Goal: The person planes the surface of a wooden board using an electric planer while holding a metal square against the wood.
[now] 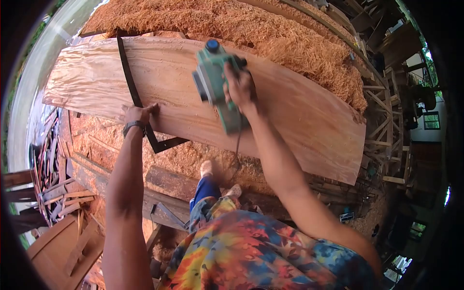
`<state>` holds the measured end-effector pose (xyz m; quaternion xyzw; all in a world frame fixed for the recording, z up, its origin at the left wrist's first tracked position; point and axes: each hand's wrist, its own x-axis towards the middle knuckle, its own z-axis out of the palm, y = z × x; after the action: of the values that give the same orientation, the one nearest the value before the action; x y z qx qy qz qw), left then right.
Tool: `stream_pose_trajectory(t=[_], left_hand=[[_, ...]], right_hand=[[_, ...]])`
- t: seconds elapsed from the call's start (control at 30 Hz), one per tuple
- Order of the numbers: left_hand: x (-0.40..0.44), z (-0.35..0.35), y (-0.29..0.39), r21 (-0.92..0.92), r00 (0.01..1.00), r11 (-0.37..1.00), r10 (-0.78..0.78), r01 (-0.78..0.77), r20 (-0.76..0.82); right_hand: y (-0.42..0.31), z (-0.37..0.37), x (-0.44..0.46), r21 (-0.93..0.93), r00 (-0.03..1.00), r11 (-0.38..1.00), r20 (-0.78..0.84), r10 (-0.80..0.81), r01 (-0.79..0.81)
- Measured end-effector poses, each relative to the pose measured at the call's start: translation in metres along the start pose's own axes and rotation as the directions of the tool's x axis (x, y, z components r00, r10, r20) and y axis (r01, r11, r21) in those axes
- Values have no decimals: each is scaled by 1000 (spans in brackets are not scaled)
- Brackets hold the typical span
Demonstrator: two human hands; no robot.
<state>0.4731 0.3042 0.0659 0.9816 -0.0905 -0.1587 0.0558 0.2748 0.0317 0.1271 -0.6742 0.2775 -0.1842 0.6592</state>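
Observation:
A long, wide wooden board (299, 116) lies across the view. My right hand (239, 89) is wrapped round the handle of a green power planer (217, 79), which is over the middle of the board and slightly blurred; its cord hangs towards my feet. On the left part of the board lies a black metal square (126, 72), its corner past the near edge. My left hand (137, 113) presses on the square and the board's near edge, thumb stretched out to the right and fingers spread. A dark band is round my left wrist.
Wood shavings (193, 21) are heaped behind the board and scattered beneath it. Scrap wood (72, 198) lies at the left. Thick planks (169, 183) are near my feet. Wooden framework (386, 116) stands at the right.

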Motion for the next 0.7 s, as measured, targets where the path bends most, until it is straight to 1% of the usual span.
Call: stream_pose_trajectory(t=[0.03,0.07,0.1,0.13,0.17,0.2,0.23,0.27,0.33,0.37,0.4,0.43,0.47,0.53,0.57,0.63,0.7], left_hand=[[-1,-2,4,1,1000,1000,1,-1,15],[10,9,-1,29,999,999,-34,35,-31],[15,11,-6,21,1000,1000,-16,16,6],[19,11,-10,9,999,1000,0,0,40],[21,10,-10,-6,998,1000,13,-13,68],[22,11,-9,54,999,999,-6,4,40],[17,8,-7,59,999,998,0,-3,50],[14,3,-5,62,998,998,6,-10,59],[8,-4,0,86,997,996,11,-18,80],[7,-4,0,92,997,996,16,-23,81],[8,-3,-1,94,996,995,21,-28,82],[9,-3,-2,95,996,995,26,-34,80],[9,-6,0,116,993,993,24,-38,116],[12,3,-4,62,998,997,39,-42,55],[12,6,-5,36,999,998,42,-43,21],[6,2,-2,39,999,998,42,-43,23],[1,-2,1,37,999,999,30,-31,18]], right_hand=[[-8,4,20,-7,1000,1000,3,-3,3],[-10,9,38,2,1000,1000,-5,-19,19],[-16,11,51,-31,1000,999,-16,11,-12],[-15,12,59,1,1000,1000,2,2,-2],[-15,12,62,46,999,999,36,13,-14],[-12,11,60,51,999,998,37,36,-38],[-15,10,54,56,998,997,36,59,-61],[-13,7,44,63,998,997,38,43,-45],[-5,-4,7,66,999,998,43,15,-18],[2,-12,-15,38,998,999,44,35,-37],[5,-19,-43,50,998,997,27,63,-64],[6,-25,-75,47,999,998,5,45,-45],[10,-32,-106,70,999,997,-7,40,-39],[11,-46,-166,68,989,987,-18,147,-146],[12,-53,-192,63,987,985,-17,159,-158],[18,-65,-238,63,983,982,-26,182,-180],[25,-73,-265,62,983,981,-25,183,-181]])
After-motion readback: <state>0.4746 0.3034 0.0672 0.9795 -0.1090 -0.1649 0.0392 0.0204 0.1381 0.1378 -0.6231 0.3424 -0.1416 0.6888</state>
